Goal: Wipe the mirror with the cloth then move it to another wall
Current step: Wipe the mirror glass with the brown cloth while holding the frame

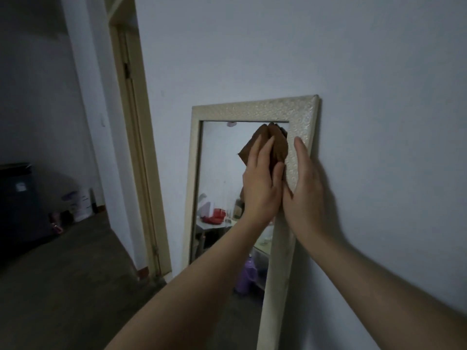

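While the left hand [261,180] presses flat, fingers spread, on one brown cloth [274,147] against the glass near the upper right corner of the mirror [219,157], the right hand [304,183] lies open along the right side of the frame, palm against the patterned moulding and fingers pointing up, gripping nothing. The two hands sit side by side, thumbs nearly touching. The cloth is bunched, its top reaching the inner edge of the frame; the left thumb lies over its lower right part. There is one mirror, tall and rectangular in a pale embossed frame, standing upright against a pale wall [366,72] with its foot near the floor [75,286]. Its glass reflects a room with a red object, a white desk and a purple container, all too small to name surely. Left of the mirror stands one cream door frame [134,122], and beyond it a dim room holds a dark cabinet [17,203] and one white package [80,202] on the floor.
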Tool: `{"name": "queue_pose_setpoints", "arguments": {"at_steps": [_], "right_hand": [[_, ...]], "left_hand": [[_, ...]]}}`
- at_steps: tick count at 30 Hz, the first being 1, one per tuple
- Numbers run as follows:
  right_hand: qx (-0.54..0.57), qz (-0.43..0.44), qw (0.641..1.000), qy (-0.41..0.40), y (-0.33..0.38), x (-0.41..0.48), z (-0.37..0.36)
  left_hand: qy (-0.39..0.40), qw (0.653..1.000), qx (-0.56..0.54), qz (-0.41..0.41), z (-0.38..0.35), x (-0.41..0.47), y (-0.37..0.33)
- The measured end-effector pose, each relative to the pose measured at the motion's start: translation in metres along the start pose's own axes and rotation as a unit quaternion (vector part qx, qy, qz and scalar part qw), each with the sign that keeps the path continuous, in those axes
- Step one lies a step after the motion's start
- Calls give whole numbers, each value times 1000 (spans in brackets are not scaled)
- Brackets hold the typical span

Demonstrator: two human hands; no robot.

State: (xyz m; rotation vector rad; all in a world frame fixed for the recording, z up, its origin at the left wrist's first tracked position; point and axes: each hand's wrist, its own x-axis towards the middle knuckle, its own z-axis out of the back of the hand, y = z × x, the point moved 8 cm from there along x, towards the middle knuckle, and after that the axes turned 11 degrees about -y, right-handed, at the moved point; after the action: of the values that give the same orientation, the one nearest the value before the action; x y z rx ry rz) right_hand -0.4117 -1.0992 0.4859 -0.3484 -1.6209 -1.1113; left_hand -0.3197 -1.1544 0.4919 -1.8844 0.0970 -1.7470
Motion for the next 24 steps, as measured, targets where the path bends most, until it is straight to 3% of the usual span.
{"name": "queue_pose_setpoints", "arguments": {"at_steps": [5, 10, 20, 24], "right_hand": [[-11, -6, 1000, -4, -2, -1, 0], [-39, -7, 999, 2, -1, -2, -2], [-42, -20, 998, 30, -2, -4, -5], [-49, -5, 998, 31, -2, -3, -4]], "left_hand": [[-9, 999, 5, -42, -2, 13, 27], [-53, 997, -30, 39, 14, 44, 80], [-90, 984, 24, 154, 48, 89, 173], [-83, 984, 63, 144, 46, 86, 178]]}}
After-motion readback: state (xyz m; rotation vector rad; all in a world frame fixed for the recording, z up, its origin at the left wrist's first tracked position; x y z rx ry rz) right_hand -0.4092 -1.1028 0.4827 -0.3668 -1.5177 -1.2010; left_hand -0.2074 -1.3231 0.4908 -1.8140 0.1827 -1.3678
